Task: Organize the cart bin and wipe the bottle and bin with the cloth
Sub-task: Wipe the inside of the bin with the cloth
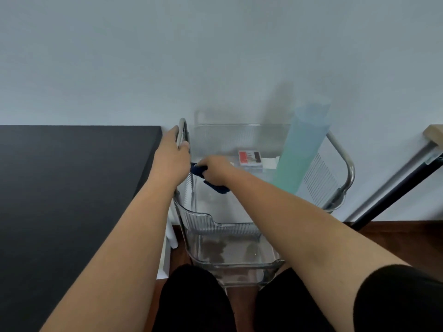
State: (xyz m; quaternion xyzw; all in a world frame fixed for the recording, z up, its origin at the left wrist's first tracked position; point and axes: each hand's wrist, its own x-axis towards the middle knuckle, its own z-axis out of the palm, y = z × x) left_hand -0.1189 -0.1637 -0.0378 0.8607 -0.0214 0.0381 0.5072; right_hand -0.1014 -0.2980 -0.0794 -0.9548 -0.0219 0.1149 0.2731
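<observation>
A clear plastic cart bin (pixel 203 218) sits in a chrome frame against the wall. My left hand (pixel 173 152) grips the chrome handle (pixel 183 127) at the bin's left side. My right hand (pixel 214 170) holds a dark blue cloth (pixel 217 186) against the inside of the bin's left wall. A tall translucent blue-green bottle (pixel 299 149) stands at the bin's right. A small red, white and black box (pixel 249 157) lies at the back of the bin beside a white item (pixel 269 162).
A black table (pixel 72 188) runs along the left, close to the cart. A lower clear bin (pixel 230 255) sits under the top one. A metal and black leg (pixel 393 185) slants at the right. My dark-clothed knees (pixel 196 300) are below the cart.
</observation>
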